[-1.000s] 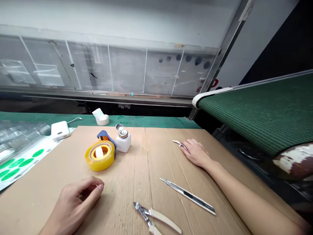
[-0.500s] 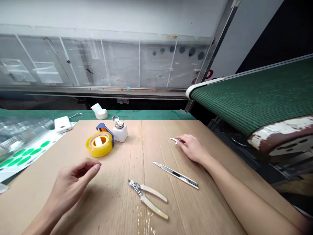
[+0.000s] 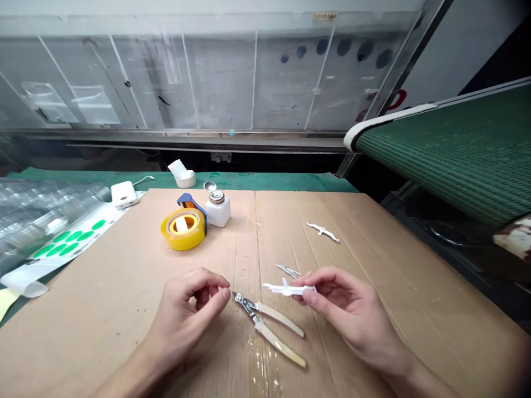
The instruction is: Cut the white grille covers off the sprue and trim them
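Flattened cardboard (image 3: 394, 287) carries a yellow tape roll (image 3: 183, 229), a white bottle (image 3: 218, 214), cream-handled pliers (image 3: 265, 326) and a small white plastic piece (image 3: 322, 232).

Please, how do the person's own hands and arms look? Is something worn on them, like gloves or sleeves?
The left hand and the right hand are bare: no gloves, rings or tape show on them. The left forearm and the right forearm are bare too, with no sleeve, watch or bracelet in view, and no cables or markings.
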A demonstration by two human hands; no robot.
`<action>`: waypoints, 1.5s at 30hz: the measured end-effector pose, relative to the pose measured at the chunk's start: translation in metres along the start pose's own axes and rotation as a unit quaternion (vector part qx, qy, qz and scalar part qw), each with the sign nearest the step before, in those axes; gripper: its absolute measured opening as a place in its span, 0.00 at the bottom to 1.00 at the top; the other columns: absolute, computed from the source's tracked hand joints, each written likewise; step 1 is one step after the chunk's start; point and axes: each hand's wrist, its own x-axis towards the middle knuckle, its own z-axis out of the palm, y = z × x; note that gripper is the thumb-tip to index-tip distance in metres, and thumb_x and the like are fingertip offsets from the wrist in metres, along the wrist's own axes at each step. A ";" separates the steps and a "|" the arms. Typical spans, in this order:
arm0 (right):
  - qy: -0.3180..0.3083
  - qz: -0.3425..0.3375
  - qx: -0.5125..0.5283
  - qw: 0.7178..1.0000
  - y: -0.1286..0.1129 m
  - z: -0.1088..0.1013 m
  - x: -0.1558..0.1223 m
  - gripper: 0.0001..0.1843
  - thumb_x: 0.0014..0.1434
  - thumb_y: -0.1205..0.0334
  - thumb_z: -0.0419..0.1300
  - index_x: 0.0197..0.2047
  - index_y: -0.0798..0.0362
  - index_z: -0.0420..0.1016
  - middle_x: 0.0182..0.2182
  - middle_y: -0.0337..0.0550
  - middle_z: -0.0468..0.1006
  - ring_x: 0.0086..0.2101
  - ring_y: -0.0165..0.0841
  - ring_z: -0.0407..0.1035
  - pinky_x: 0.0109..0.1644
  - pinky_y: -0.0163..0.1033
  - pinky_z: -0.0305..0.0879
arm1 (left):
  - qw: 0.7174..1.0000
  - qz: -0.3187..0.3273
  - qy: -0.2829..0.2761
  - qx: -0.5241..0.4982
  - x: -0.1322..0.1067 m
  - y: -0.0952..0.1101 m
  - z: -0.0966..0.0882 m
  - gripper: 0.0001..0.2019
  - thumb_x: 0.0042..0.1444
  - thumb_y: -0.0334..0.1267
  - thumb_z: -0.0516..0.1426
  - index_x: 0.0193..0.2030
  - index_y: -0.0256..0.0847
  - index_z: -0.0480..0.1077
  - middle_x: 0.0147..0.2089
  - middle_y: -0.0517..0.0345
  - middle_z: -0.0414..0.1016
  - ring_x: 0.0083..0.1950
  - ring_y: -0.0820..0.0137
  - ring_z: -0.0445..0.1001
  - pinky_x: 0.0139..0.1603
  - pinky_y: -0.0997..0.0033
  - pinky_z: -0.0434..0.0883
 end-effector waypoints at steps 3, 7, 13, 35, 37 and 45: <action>-0.008 0.027 0.133 0.991 0.001 0.012 -0.008 0.03 0.61 0.63 0.64 0.38 0.45 0.75 0.38 0.37 0.80 0.36 0.29 0.78 0.38 0.30 0.76 | 0.998 0.021 -0.042 -0.044 -0.011 -0.001 0.002 0.04 0.60 0.38 0.59 0.40 0.46 0.75 0.28 0.63 0.72 0.27 0.76 0.70 0.27 0.79 0.67; -0.028 0.060 0.244 0.967 -0.003 0.021 -0.012 0.06 0.59 0.67 0.65 0.38 0.45 0.78 0.35 0.38 0.78 0.32 0.28 0.76 0.37 0.31 0.77 | 0.995 0.052 -0.050 -0.064 -0.016 0.004 0.001 0.09 0.58 0.38 0.63 0.46 0.50 0.74 0.30 0.64 0.74 0.30 0.76 0.72 0.29 0.79 0.68; -0.057 0.109 0.316 0.941 -0.005 0.027 -0.014 0.09 0.59 0.70 0.65 0.38 0.45 0.78 0.34 0.37 0.82 0.32 0.28 0.78 0.36 0.29 0.76 | 0.991 0.101 -0.060 -0.065 -0.017 0.002 0.003 0.10 0.56 0.34 0.64 0.45 0.47 0.74 0.30 0.64 0.75 0.28 0.77 0.71 0.27 0.78 0.67; -0.019 0.025 0.044 0.999 -0.004 0.020 -0.012 0.04 0.55 0.62 0.68 0.36 0.44 0.82 0.25 0.37 0.79 0.24 0.28 0.72 0.26 0.28 0.70 | 0.995 0.067 -0.060 -0.053 -0.014 0.006 0.000 0.04 0.59 0.33 0.61 0.38 0.46 0.76 0.30 0.64 0.77 0.28 0.76 0.72 0.28 0.76 0.66; -0.013 -0.014 -0.018 1.000 -0.004 0.015 -0.010 0.04 0.56 0.62 0.68 0.36 0.44 0.82 0.25 0.37 0.80 0.25 0.28 0.73 0.27 0.29 0.71 | 0.995 0.066 -0.060 -0.051 -0.015 0.006 0.000 0.04 0.59 0.33 0.61 0.39 0.47 0.76 0.30 0.64 0.76 0.28 0.77 0.72 0.28 0.77 0.67; 0.151 0.045 -0.165 0.974 0.028 -0.043 0.015 0.17 0.58 0.48 0.64 0.39 0.54 0.78 0.29 0.44 0.80 0.27 0.34 0.75 0.30 0.37 0.75 | 0.997 0.069 -0.029 -0.005 -0.012 0.003 -0.002 0.03 0.60 0.34 0.59 0.38 0.47 0.73 0.28 0.66 0.74 0.26 0.78 0.72 0.27 0.82 0.69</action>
